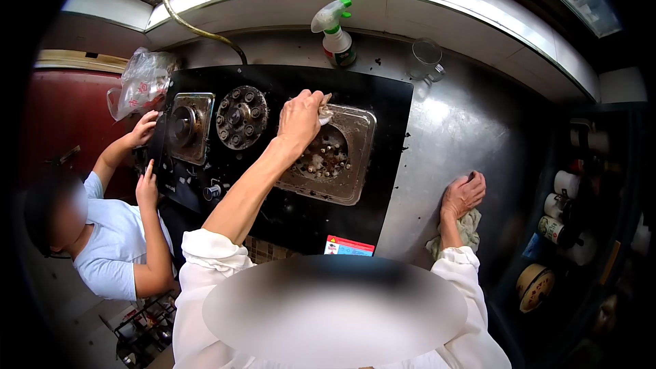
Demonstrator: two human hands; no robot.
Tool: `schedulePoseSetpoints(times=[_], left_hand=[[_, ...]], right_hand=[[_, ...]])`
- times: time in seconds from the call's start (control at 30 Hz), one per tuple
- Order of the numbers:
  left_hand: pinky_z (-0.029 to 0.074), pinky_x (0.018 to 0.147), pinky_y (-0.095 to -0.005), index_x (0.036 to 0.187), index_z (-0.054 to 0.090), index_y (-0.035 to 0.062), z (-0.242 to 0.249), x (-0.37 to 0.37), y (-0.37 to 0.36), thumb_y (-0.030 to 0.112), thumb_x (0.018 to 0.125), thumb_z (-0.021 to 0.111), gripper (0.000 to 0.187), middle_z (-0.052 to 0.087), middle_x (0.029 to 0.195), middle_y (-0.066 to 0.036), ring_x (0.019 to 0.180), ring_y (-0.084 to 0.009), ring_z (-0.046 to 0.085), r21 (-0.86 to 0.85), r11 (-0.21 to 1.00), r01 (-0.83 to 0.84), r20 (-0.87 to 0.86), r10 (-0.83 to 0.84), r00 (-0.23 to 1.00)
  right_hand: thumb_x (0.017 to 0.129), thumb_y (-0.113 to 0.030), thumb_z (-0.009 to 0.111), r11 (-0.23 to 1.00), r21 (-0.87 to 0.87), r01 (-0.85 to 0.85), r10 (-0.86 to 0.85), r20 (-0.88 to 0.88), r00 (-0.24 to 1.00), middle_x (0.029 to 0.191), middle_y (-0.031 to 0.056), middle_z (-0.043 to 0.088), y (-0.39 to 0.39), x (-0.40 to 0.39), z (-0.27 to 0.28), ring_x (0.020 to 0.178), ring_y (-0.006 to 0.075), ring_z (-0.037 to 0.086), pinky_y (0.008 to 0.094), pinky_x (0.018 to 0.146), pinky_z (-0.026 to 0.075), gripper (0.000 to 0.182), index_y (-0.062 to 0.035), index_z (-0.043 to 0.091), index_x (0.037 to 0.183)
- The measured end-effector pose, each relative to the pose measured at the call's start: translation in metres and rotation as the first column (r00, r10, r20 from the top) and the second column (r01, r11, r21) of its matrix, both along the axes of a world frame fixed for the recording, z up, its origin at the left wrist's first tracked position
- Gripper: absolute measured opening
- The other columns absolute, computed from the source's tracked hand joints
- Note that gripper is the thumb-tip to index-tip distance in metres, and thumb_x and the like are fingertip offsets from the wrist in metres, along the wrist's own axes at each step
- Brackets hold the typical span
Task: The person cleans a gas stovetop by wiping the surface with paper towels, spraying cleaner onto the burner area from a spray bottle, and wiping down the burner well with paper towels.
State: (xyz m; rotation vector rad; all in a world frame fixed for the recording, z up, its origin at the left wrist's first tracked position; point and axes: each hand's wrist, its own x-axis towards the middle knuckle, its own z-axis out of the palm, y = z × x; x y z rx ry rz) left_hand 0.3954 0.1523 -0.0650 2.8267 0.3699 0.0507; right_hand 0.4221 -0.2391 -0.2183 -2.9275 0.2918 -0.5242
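On the black gas stove (389, 106), my left hand (299, 121) is closed on a small crumpled cloth (325, 111) at the upper left corner of the dirty square burner tray (355, 188). Loose debris lies in the tray's round opening. The removed round burner part (241, 117) sits just left of my left wrist. My right hand (465, 195) rests on the steel counter (437, 143) with its fingers curled; whether anything is under them is hidden. A greenish rag (470, 229) lies beneath my right wrist.
A spray bottle (337, 41) and a glass mug (427, 60) stand behind. Another person (116, 239) is at the left, both hands by the stove's edge near a plastic bag (143, 82). A hose (198, 29) runs behind the stove. Shelves (581, 184) hold cups at right.
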Motion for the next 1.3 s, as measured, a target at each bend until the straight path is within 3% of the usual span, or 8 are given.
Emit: schedulePoseSetpoints(times=[0.2,0.33,0.53,0.67,0.73,0.8,1.1,1.3], left_hand=[[0.054,0.071,-0.0379,0.089,0.059,0.0027,-0.008,0.007,-0.079,0.007,0.081,0.063,0.010,0.058,0.087,-0.012,0.085,-0.0290,0.063,-0.014,0.953,0.302,0.164,-0.296,0.941],[0.055,0.070,-0.0337,0.086,0.058,0.0040,-0.011,-0.001,-0.062,0.006,0.078,0.063,0.010,0.056,0.084,-0.008,0.082,-0.0238,0.061,0.087,0.893,0.442,0.214,-0.451,0.867],[0.051,0.067,-0.0428,0.082,0.062,0.0024,0.003,0.002,0.006,0.001,0.079,0.060,0.004,0.058,0.078,-0.010,0.077,-0.0304,0.062,0.031,0.998,0.059,0.158,-0.063,0.986],[0.054,0.069,-0.0386,0.086,0.063,0.0050,0.016,0.021,-0.010,0.001,0.080,0.062,0.008,0.059,0.088,-0.008,0.078,-0.0281,0.063,0.032,0.980,0.197,0.319,-0.196,0.927],[0.055,0.068,-0.0365,0.086,0.062,0.0062,-0.006,0.026,-0.023,0.003,0.079,0.064,0.007,0.057,0.088,-0.006,0.081,-0.0250,0.063,0.049,0.891,0.452,0.235,-0.450,0.861],[0.055,0.069,-0.0352,0.086,0.062,0.0065,-0.011,0.029,-0.021,0.007,0.079,0.065,0.008,0.057,0.086,-0.005,0.083,-0.0235,0.061,0.076,0.858,0.509,0.203,-0.513,0.834],[0.053,0.071,-0.0401,0.092,0.061,0.0050,0.016,0.018,0.049,0.004,0.082,0.058,0.010,0.057,0.085,-0.011,0.083,-0.0309,0.063,0.156,0.871,0.465,-0.213,-0.430,0.877],[0.052,0.073,-0.0392,0.086,0.057,0.0023,0.004,0.054,-0.017,0.002,0.080,0.061,0.008,0.057,0.085,-0.011,0.083,-0.0298,0.062,0.001,0.778,0.629,-0.087,-0.626,0.775]], right_hand=[[0.085,-0.017,0.054,1.000,0.012,0.021,-0.021,-0.002,1.000,0.125,0.0056,0.053,0.001,0.001,-0.005,0.117,0.0273,0.048,0.0413,0.098,0.039,0.032,-0.0119,0.054,0.117],[0.088,-0.019,0.052,1.000,0.006,0.021,-0.021,-0.020,1.000,0.125,0.0059,0.053,0.000,0.003,-0.007,0.119,0.0281,0.048,0.0418,0.099,0.038,0.031,-0.0117,0.054,0.118],[0.086,-0.018,0.054,1.000,-0.001,0.015,-0.015,-0.001,1.000,0.124,0.0058,0.053,0.001,0.001,-0.001,0.117,0.0275,0.048,0.0411,0.099,0.038,0.032,-0.0114,0.054,0.117],[0.086,-0.018,0.054,1.000,0.012,0.008,-0.008,-0.001,1.000,0.125,0.0062,0.053,-0.001,0.000,-0.002,0.119,0.0276,0.048,0.0413,0.100,0.038,0.032,-0.0111,0.054,0.117],[0.086,-0.017,0.054,1.000,0.013,0.003,-0.003,0.006,1.000,0.125,0.0062,0.053,0.001,0.001,-0.003,0.119,0.0277,0.048,0.0415,0.100,0.038,0.032,-0.0110,0.053,0.117],[0.085,-0.017,0.055,1.000,0.014,0.013,-0.013,-0.013,1.000,0.125,0.0065,0.053,0.001,0.001,-0.003,0.119,0.0277,0.048,0.0420,0.099,0.038,0.032,-0.0110,0.053,0.117],[0.084,-0.015,0.057,0.999,0.038,0.002,-0.003,0.006,1.000,0.125,0.0073,0.052,0.001,0.001,0.002,0.119,0.0288,0.047,0.0428,0.100,0.038,0.033,-0.0106,0.053,0.116],[0.083,-0.015,0.057,0.999,0.046,0.005,-0.005,-0.004,1.000,0.125,0.0075,0.052,0.001,0.002,0.002,0.119,0.0296,0.047,0.0436,0.100,0.038,0.034,-0.0109,0.053,0.117]])
